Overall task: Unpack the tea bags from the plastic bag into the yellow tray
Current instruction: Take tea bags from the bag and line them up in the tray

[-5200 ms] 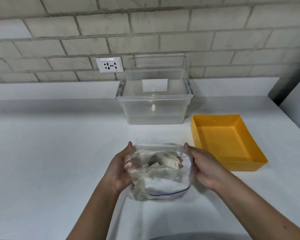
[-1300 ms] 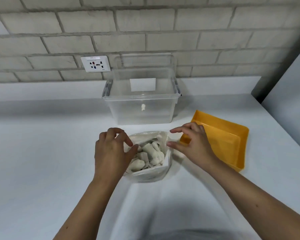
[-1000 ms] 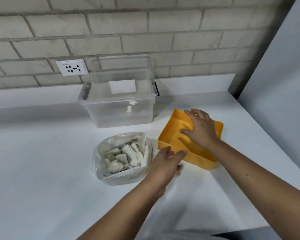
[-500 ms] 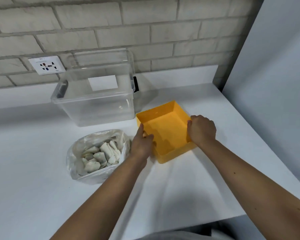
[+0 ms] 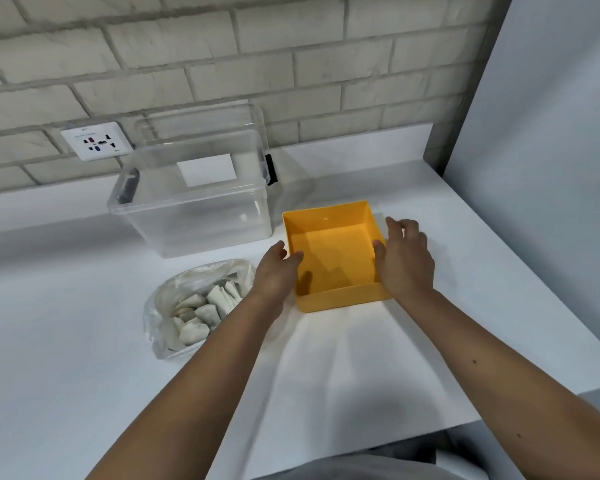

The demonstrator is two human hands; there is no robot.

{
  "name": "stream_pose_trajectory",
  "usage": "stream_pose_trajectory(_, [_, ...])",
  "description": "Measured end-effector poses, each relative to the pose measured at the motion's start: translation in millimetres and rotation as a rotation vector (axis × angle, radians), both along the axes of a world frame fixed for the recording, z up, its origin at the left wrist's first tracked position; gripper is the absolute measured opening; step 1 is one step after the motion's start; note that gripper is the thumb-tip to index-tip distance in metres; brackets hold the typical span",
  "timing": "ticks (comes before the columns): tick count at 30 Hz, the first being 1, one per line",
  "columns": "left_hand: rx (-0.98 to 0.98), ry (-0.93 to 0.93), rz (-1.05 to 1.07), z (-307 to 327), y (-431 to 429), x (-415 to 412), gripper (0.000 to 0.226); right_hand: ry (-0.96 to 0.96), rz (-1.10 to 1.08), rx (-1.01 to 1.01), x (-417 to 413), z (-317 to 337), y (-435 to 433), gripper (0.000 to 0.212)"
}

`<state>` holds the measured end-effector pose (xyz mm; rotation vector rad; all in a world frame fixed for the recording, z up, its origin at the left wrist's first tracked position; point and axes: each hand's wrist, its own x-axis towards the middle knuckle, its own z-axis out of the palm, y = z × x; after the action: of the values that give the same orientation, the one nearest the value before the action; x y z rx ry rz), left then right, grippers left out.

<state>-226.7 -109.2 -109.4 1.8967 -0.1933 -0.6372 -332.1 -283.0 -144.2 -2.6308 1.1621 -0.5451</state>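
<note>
The empty yellow tray sits on the white counter just right of centre. My left hand holds its left wall, thumb over the rim and inside. My right hand holds the right wall, thumb on the rim and fingers loosely curled outside it. The clear plastic bag lies open to the left of the tray, touching my left wrist. Several white tea bags are piled inside it.
A clear plastic storage bin with its lid leaning behind stands at the back, close to the tray's far left corner. A wall socket is on the brick wall. A grey panel bounds the counter's right side; the counter edge runs near my body.
Both hands let go of the bag, took the tray by its sides and squared it up next to the bag. My right hand's fingers have loosened since half a second ago.
</note>
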Motion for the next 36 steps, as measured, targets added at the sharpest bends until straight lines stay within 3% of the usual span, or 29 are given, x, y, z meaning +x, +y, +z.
stream_pose_trajectory(3, [-0.063, -0.179, -0.091, 39.1, 29.1, 7.6, 0.043, -0.265, 0.177, -0.072, 7.2, 6.0, 32.9, 0.042])
stream_pose_trajectory(7, [0.006, -0.387, -0.190, 67.5, 90.0, 29.2, 0.027, -0.449, 0.411, 0.198, 28.1, 9.2, 93.8, 0.033])
stream_pose_trajectory(10, [0.280, -0.591, -0.269, 56.8, 133.4, 42.7, 0.020, -0.483, 0.584, 0.392, 44.0, 13.2, 133.5, 0.034])
stream_pose_trajectory(13, [0.577, -0.790, -0.297, 28.7, 163.8, 50.0, 0.013, -0.392, 0.784, 0.452, 57.6, 12.8, 160.7, 0.030])
stream_pose_trajectory(15, [0.670, -0.753, -0.341, 12.5, 177.6, 49.6, 0.025, -0.240, 0.856, 0.352, 63.1, 8.8, 170.6, 0.035])
stream_pose_trajectory(18, [0.764, -0.687, -0.442, -6.6, 195.3, 49.8, 0.070, 0.051, 0.849, 0.095, 65.4, 1.6, 174.1, 0.061])
stream_pose_trajectory(21, [0.772, -0.655, -0.468, -18.4, 205.4, 49.7, 0.103, 0.163, 0.785, 0.005, 64.2, -3.1, 167.4, 0.082])
stream_pose_trajectory(26, [0.750, -0.680, -0.434, -31.5, 207.5, 44.8, 0.111, 0.224, 0.736, -0.011, 63.1, -9.7, 162.3, 0.089])
stream_pose_trajectory(29, [0.695, -0.800, -0.375, -33.4, 206.0, 40.2, 0.098, 0.208, 0.740, 0.032, 62.9, -5.2, 163.2, 0.088])
stream_pose_trajectory(33, [0.468, -1.156, -0.272, -40.1, 207.0, 38.0, 0.048, 0.119, 0.755, 0.119, 61.3, 3.1, 163.7, 0.080])
stream_pose_trajectory(36, [0.472, -1.227, -0.245, -43.4, 203.7, 36.9, 0.023, 0.043, 0.759, 0.163, 59.9, 5.0, 167.7, 0.063])
